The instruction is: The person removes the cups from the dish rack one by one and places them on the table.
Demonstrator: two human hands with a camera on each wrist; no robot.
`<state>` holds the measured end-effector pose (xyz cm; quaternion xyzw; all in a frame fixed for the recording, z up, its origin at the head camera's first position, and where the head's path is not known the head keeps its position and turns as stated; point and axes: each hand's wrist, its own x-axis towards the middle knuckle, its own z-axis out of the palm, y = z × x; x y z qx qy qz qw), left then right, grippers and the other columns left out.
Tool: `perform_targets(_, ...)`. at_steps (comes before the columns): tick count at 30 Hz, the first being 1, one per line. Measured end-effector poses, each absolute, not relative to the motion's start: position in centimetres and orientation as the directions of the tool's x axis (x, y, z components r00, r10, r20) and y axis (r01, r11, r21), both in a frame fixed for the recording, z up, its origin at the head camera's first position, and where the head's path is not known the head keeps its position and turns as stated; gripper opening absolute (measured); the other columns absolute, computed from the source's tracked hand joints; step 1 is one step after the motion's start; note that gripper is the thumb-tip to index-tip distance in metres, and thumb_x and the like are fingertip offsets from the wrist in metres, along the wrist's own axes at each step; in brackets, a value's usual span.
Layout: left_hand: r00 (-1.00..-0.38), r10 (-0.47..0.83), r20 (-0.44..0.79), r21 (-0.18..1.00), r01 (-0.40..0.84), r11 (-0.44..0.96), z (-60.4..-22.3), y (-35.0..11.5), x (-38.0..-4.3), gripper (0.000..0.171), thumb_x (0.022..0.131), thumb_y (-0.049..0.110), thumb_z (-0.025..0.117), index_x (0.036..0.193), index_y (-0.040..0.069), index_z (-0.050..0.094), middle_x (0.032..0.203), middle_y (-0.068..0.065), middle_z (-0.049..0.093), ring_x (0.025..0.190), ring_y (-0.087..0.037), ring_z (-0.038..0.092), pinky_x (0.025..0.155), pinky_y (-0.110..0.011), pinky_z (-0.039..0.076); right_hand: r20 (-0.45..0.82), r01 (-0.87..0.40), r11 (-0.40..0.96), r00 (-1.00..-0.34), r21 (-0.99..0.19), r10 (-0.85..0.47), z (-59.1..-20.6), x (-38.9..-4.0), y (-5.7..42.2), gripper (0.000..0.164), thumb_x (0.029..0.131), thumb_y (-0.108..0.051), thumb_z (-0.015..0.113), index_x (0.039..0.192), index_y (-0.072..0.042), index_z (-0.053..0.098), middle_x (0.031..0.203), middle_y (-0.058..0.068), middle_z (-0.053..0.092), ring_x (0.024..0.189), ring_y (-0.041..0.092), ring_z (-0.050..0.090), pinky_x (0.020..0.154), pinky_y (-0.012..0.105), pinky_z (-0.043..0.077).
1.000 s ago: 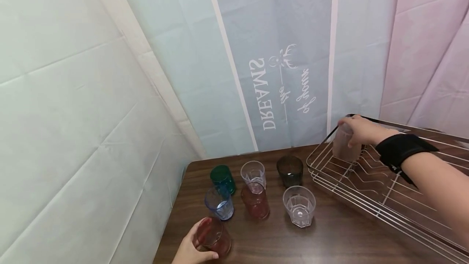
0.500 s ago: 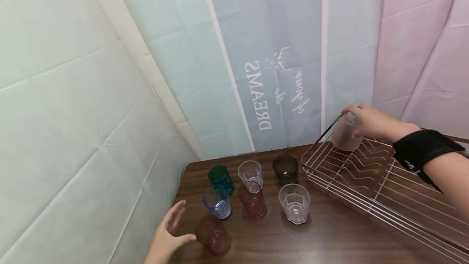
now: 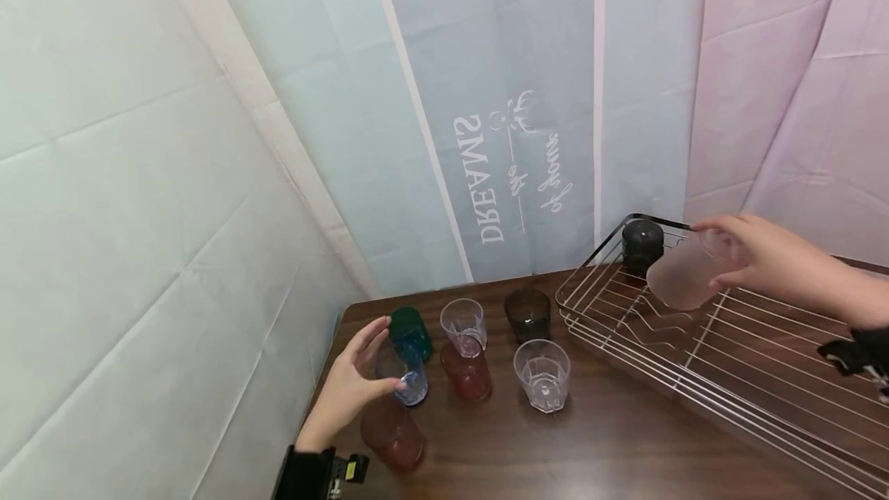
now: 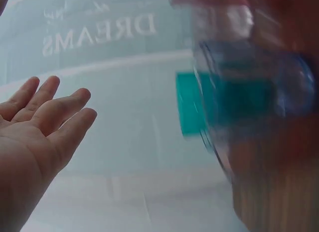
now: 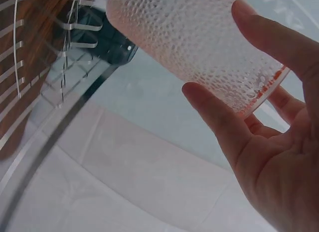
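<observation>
In the head view my right hand (image 3: 771, 257) grips a clear, pink-tinged tumbler (image 3: 681, 276) by its base, tilted with its mouth down to the left over the wire dish rack (image 3: 618, 332). The right wrist view shows the pebbled wall of this tumbler (image 5: 169, 38) between thumb and fingers. My left hand (image 3: 350, 380) holds nothing, its thumb and fingers spread beside a blue tumbler (image 3: 413, 384). Behind that stands a green tumbler (image 3: 410, 330); nearer is a red tumbler (image 3: 399, 442). In the left wrist view the blue tumbler (image 4: 294, 87) is blurred.
A dark tumbler (image 3: 642, 247) stands upside down in the rack's far left corner. On the wooden table (image 3: 500, 454) are a second red tumbler (image 3: 468, 376), two clear tumblers (image 3: 545, 388) and a smoky one (image 3: 528, 319). A printed cloth (image 3: 542, 45) hangs behind.
My left hand has let go of the near red tumbler and moved up beside the blue one. My right hand has moved the pink-tinged tumbler rightward and tilted it, uncovering the dark tumbler.
</observation>
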<state>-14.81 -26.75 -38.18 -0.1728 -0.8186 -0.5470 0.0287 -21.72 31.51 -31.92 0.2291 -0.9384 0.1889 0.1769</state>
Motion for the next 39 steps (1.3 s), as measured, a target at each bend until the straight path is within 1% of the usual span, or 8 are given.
perform_targets(5,-0.901,0.348,0.26,0.886,0.365,0.284,-37.0,-23.7,-16.6,0.093,0.082,0.006,0.087,0.159,0.015,0.035,0.163,-0.006,0.036,0.15,-0.024,0.033,0.117,-0.044,0.032,0.498,-0.491,0.754,-0.83,-0.437,-0.252,-34.1,-18.6,31.3,0.08,0.061,-0.001,0.097,0.131,0.002,0.057,0.125,0.003,0.061,0.105,-0.004,0.052,0.07,0.009,0.046)
perform_targets(8,-0.865,0.413,0.286,0.893,0.397,0.213,-36.5,-21.9,-17.1,0.093,0.083,0.01,0.087,0.16,0.016,0.035,0.163,-0.002,0.036,0.15,-0.024,0.032,0.117,-0.039,0.033,0.487,-0.49,0.585,-0.855,-0.646,-0.179,-35.6,-16.2,30.2,0.082,0.066,0.009,0.092,0.137,-0.005,0.053,0.126,-0.017,0.054,0.099,-0.019,0.048,0.068,0.005,0.048)
perform_targets(16,-0.744,0.569,0.35,0.909,0.417,-0.013,-36.4,-14.5,-17.5,0.11,0.071,-0.017,0.084,0.162,0.005,0.026,0.165,-0.012,0.031,0.152,-0.031,0.027,0.121,-0.043,0.025,0.473,-0.428,-0.232,-0.86,-0.873,-0.192,-39.4,-13.0,24.1,0.084,0.08,0.034,0.059,0.149,-0.01,0.043,0.131,0.003,0.055,0.105,0.012,0.065,0.082,0.026,0.059)
perform_targets(21,-0.654,0.663,0.364,0.928,0.315,-0.198,-37.4,-9.3,-16.8,0.124,0.071,-0.03,0.075,0.166,0.013,0.009,0.17,-0.006,0.019,0.153,-0.024,0.025,0.12,-0.042,0.03,0.431,-0.074,-0.684,-0.824,-0.725,-0.367,-42.1,-12.8,19.2,0.058,0.102,0.013,0.044,0.152,-0.016,0.044,0.144,0.004,0.053,0.128,0.019,0.057,0.108,0.036,0.046)
perform_targets(24,-0.606,0.661,0.442,0.896,0.278,-0.345,-38.2,-7.6,-16.3,0.116,0.082,-0.01,0.081,0.166,0.015,0.006,0.17,-0.007,0.016,0.154,-0.025,0.022,0.118,-0.041,0.034,0.428,0.177,-0.811,-0.775,-0.558,-0.464,-43.2,-12.4,16.9,0.046,0.109,0.002,0.035,0.151,-0.013,0.047,0.149,0.006,0.051,0.138,0.021,0.049,0.117,0.039,0.033)
perform_targets(28,-0.586,0.595,0.55,0.831,0.315,-0.457,-38.8,-7.0,-15.8,0.11,0.084,0.024,0.086,0.164,0.006,0.013,0.169,-0.014,0.021,0.154,-0.028,0.021,0.118,-0.04,0.033,0.442,0.352,-0.838,-0.727,-0.417,-0.525,-44.0,-12.0,15.5,0.043,0.112,-0.002,0.028,0.149,-0.008,0.049,0.151,0.008,0.051,0.141,0.021,0.046,0.12,0.039,0.027)
perform_targets(33,-0.631,0.552,0.546,0.833,0.334,-0.441,-38.7,-7.8,-15.5,0.099,0.084,0.028,0.086,0.158,-0.002,0.028,0.16,-0.013,0.041,0.146,-0.026,0.041,0.115,-0.042,0.039,0.339,0.322,-0.68,-0.68,-0.658,-0.65,-44.0,-12.4,16.5,0.047,0.111,-0.003,0.032,0.153,-0.02,0.043,0.155,0.004,0.047,0.142,0.019,0.044,0.12,0.04,0.031)
perform_targets(39,-0.696,0.538,0.475,0.88,0.392,-0.27,-38.7,-11.1,-14.0,0.092,0.082,0.015,0.088,0.154,-0.004,0.036,0.154,-0.021,0.045,0.138,-0.032,0.05,0.108,-0.046,0.045,0.184,-0.118,-0.141,-0.657,-0.983,-0.731,-40.2,-14.8,20.9,0.057,0.099,0.002,0.062,0.15,-0.009,0.04,0.15,0.01,0.048,0.132,0.015,0.053,0.104,0.037,0.05)
